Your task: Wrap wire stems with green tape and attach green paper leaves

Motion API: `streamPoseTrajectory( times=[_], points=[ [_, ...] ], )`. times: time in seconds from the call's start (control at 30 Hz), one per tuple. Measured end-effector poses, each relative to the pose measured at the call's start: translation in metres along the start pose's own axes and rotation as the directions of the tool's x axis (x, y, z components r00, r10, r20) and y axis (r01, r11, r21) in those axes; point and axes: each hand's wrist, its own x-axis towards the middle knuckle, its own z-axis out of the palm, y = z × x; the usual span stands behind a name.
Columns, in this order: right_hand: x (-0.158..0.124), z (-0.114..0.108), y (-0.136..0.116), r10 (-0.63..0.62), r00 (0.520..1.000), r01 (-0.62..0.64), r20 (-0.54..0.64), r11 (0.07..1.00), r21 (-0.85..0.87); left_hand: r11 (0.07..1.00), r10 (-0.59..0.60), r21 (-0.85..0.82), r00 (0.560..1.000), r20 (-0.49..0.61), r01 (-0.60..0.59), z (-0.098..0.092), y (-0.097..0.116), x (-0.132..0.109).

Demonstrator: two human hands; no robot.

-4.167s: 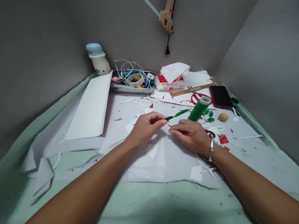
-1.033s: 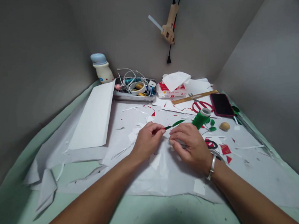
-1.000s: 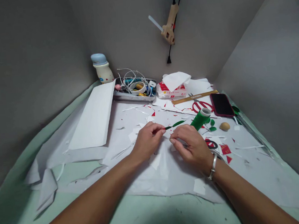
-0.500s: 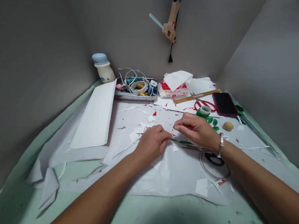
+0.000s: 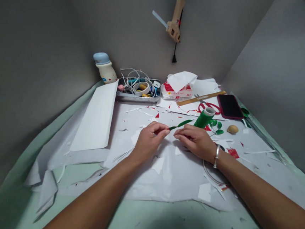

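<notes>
Near the middle of the paper-covered table, my left hand (image 5: 151, 137) pinches the near end of a thin green leaf strip (image 5: 184, 123), which points right and slightly up. My right hand (image 5: 196, 141) is just right of it and below the strip, its fingers pressed together; whatever they might hold is too small to make out. A green thread spool (image 5: 204, 118) with a white core stands tilted behind my right hand. Small green leaves (image 5: 219, 131) lie right of the spool, close to a tan oval object (image 5: 233, 129).
At the back are a metal tray (image 5: 140, 98) of spools and cord, a tissue pack (image 5: 177, 91), a wooden ruler (image 5: 201, 98), red scissors (image 5: 216, 108) and a phone (image 5: 230, 106). A folded white sheet (image 5: 95, 119) lies left. Paper scraps are scattered around, and a wire coil (image 5: 209, 173) lies by my right wrist.
My left hand has risen a little, lifting the green strip, now pointing up to the right. My right hand has moved down and left, uncovering more of the spool and a red scrap.
</notes>
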Motion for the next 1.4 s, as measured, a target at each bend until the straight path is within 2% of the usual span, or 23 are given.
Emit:
streamPoseTrajectory(
  times=[0.13,0.23,0.3,0.4,0.47,0.57,0.63,0.73,0.83,0.93,1.03,1.13,1.23,1.33,1.4],
  points=[
    [-0.003,0.0,-0.007,-0.183,0.98,0.196,0.078,0.956,-0.22,0.994,-0.011,0.106,0.996,-0.087,0.02,0.002,-0.003,0.0],
    [-0.003,-0.005,-0.008,-0.274,0.958,0.285,0.079,0.92,-0.267,0.972,0.027,0.236,0.997,-0.074,-0.008,0.005,-0.003,-0.002],
    [-0.002,-0.008,-0.009,-0.296,0.954,0.299,0.05,0.923,-0.244,0.944,0.058,0.326,0.998,-0.025,-0.047,0.007,-0.004,-0.003],
    [0.0,-0.011,-0.01,-0.273,0.962,0.269,0.009,0.943,-0.194,0.89,0.116,0.428,0.986,0.119,-0.156,0.008,-0.004,-0.005],
    [0.0,-0.013,-0.01,-0.222,0.975,0.219,-0.013,0.968,-0.122,0.863,0.154,0.442,0.961,0.231,-0.245,0.009,-0.003,-0.005],
    [0.001,-0.015,-0.006,-0.089,0.996,0.09,-0.026,0.995,0.037,0.885,0.195,0.338,0.914,0.355,-0.321,0.008,-0.001,-0.005],
    [0.002,-0.016,-0.001,0.005,1.0,-0.002,-0.025,0.994,0.11,0.933,0.194,0.215,0.906,0.377,-0.289,0.007,0.002,-0.004],
    [0.002,-0.016,0.007,0.086,0.996,-0.08,-0.035,0.987,0.139,0.986,0.135,0.054,0.947,0.293,-0.157,0.004,0.004,-0.003],
    [0.0,-0.012,0.008,0.066,0.998,-0.066,0.003,0.993,0.1,0.999,0.047,0.002,0.991,0.124,-0.047,0.002,0.002,-0.001],
    [-0.002,-0.007,0.0,-0.052,0.993,0.054,0.108,0.998,-0.018,0.999,-0.004,0.048,1.0,-0.023,0.005,0.002,-0.001,0.0],
    [-0.003,-0.006,-0.011,-0.191,0.969,0.213,0.156,0.967,-0.138,0.983,0.016,0.181,0.998,-0.058,-0.005,0.004,-0.005,0.0],
    [-0.003,-0.01,-0.014,-0.243,0.967,0.251,0.07,0.957,-0.144,0.933,0.063,0.353,0.997,0.038,-0.072,0.007,-0.006,-0.002],
    [-0.001,-0.016,-0.011,-0.182,0.982,0.178,-0.046,0.981,-0.074,0.88,0.112,0.439,0.978,0.176,-0.179,0.008,-0.005,-0.004],
    [0.001,-0.02,-0.003,-0.056,0.994,0.059,-0.09,0.998,0.028,0.886,0.157,0.37,0.931,0.329,-0.28,0.008,-0.001,-0.005],
    [0.002,-0.02,0.003,0.019,0.996,-0.011,-0.085,0.996,0.084,0.924,0.17,0.255,0.905,0.391,-0.284,0.007,0.001,-0.005]
  ],
)
